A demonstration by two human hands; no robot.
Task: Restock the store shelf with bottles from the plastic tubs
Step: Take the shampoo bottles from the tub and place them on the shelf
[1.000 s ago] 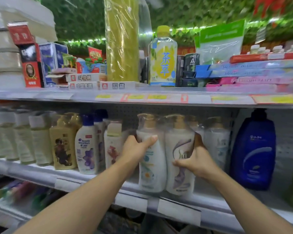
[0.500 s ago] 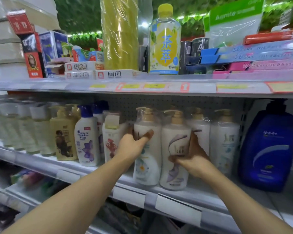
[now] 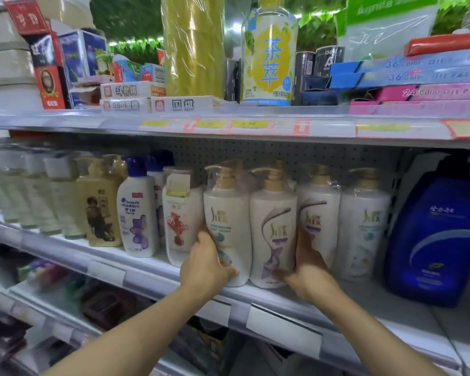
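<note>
Two white pump bottles, wrapped together in clear plastic, are held upright at the centre of the frame on the middle shelf [image 3: 282, 297]: the left bottle [image 3: 227, 221] with a teal label and the right bottle [image 3: 273, 229] with a purple swirl. The left bottle's lower side is gripped by the left hand [image 3: 205, 263], fingers curled round its base. The right bottle's lower right side is clasped by the right hand [image 3: 307, 270], its fingers tucked between that bottle and the next. Just to the right, two more white pump bottles [image 3: 364, 221] are seen, and beyond them a large blue bottle [image 3: 434, 240]. At the left, smaller shampoo bottles [image 3: 137, 210] are lined up. On the upper shelf, top centre, a yellow-labelled drink bottle [image 3: 269, 58] is seen.
</note>
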